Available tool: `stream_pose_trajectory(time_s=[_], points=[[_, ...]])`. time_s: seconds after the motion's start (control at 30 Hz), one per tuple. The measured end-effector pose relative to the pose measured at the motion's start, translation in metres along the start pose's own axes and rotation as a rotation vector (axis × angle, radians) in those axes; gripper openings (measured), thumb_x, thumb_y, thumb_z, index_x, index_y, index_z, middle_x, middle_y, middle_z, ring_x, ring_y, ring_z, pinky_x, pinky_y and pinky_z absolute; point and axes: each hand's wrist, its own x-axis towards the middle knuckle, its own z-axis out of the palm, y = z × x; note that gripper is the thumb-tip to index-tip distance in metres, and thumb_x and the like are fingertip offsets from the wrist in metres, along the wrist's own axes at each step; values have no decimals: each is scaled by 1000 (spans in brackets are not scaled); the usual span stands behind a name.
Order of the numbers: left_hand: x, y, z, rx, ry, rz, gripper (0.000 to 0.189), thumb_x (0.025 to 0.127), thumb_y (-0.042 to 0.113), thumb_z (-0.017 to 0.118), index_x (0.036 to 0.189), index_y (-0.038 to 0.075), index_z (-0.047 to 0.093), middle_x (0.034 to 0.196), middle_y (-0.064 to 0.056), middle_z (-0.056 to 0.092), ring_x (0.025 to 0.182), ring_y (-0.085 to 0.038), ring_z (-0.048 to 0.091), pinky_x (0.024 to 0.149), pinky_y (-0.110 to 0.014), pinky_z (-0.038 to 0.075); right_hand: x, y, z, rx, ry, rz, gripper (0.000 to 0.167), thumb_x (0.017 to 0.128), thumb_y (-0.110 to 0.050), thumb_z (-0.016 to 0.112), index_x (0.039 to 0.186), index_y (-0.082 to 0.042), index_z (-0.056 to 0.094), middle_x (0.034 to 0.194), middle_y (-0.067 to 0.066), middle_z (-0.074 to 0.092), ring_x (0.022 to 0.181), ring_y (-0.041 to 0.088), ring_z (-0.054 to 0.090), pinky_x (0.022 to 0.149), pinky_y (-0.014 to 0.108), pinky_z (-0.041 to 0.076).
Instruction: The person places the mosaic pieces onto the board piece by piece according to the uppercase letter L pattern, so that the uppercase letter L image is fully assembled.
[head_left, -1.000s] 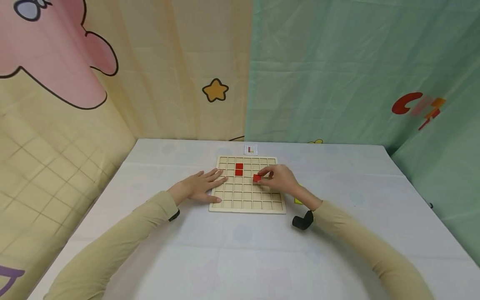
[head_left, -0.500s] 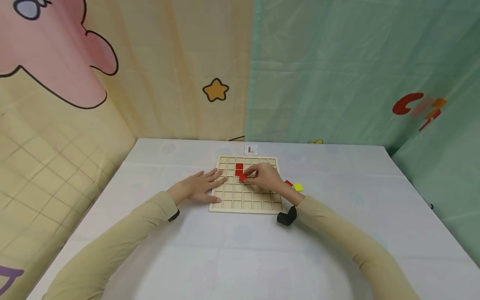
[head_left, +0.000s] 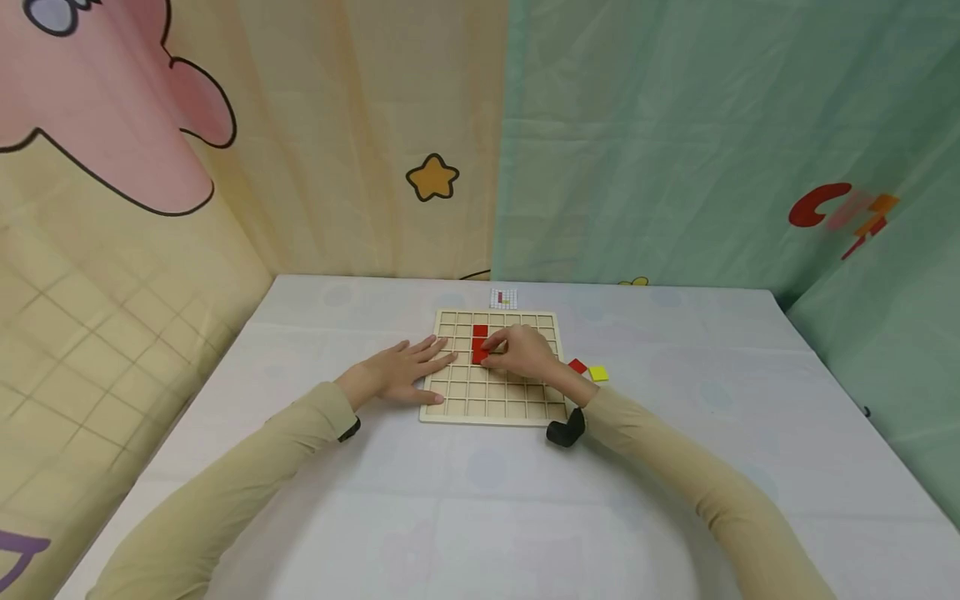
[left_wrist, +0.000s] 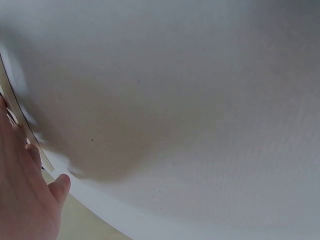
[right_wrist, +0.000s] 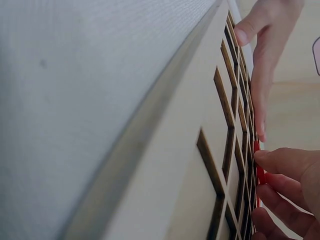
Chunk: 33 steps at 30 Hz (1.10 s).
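Note:
A wooden grid board (head_left: 525, 408) lies on the white table. Two red tiles (head_left: 480, 337) fill cells in its third column, one behind the other. My right hand (head_left: 493, 353) reaches over the board and pinches a third red tile (head_left: 477, 357) at the cell just in front of them. In the right wrist view its fingertips (right_wrist: 280, 161) curl against the tile's thin red edge (right_wrist: 259, 175) over the board (right_wrist: 200, 110). My left hand (head_left: 433, 367) lies flat with straight fingers on the board's left edge, holding nothing, and its palm (left_wrist: 20, 200) shows in the left wrist view.
A loose red tile (head_left: 577, 365) and a yellow tile (head_left: 597, 373) lie on the table just right of the board. A small pattern card (head_left: 503, 298) sits beyond its far edge. Cloth curtains close off the back and sides. White tablecloth (left_wrist: 200, 100) spreads in front.
My right hand carried the red tile leftwards across the board to the cell in front of the two placed tiles. The loose red and yellow tiles came into view. The left hand stayed still.

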Motion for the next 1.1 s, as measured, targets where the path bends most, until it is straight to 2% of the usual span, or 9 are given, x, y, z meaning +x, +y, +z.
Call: stream_pose_trajectory(time_s=[0.43,0.57,0.87,1.0,1.1], points=[[4,-2,-4,14,-6,-14,80,93,66,38,156,27,8,164,-5,-3,151,-28,-2,119,-57,10,6,2,0,-21,-25,19,27,82,-28,76,105,-14,75,103,1,74,80,13,62,69,25,49],[4,-1,-4,13,-9,-13,81,92,67,38,156,26,8,164,-5,-2,151,-28,-2,119,-57,10,3,1,-2,-10,-17,25,27,81,-30,77,104,-15,75,103,1,74,78,13,62,66,24,48],[3,-1,-2,8,-6,-14,81,93,65,40,156,25,9,164,-7,-1,151,-29,-1,118,-58,10,-12,6,-20,40,62,7,28,81,-25,76,105,-11,74,99,4,73,70,13,58,59,23,45],[2,0,-2,12,-16,-21,81,93,66,40,156,25,9,164,-6,-1,151,-28,-1,119,-57,10,-20,12,-30,50,99,-28,27,82,-23,77,105,-10,74,99,7,73,74,17,60,61,25,46],[0,2,-2,12,-15,-19,81,93,65,40,156,24,9,164,-7,-1,151,-28,-1,119,-57,10,-27,16,-38,52,116,-17,27,82,-22,76,105,-9,74,100,9,73,78,20,62,66,28,49]])
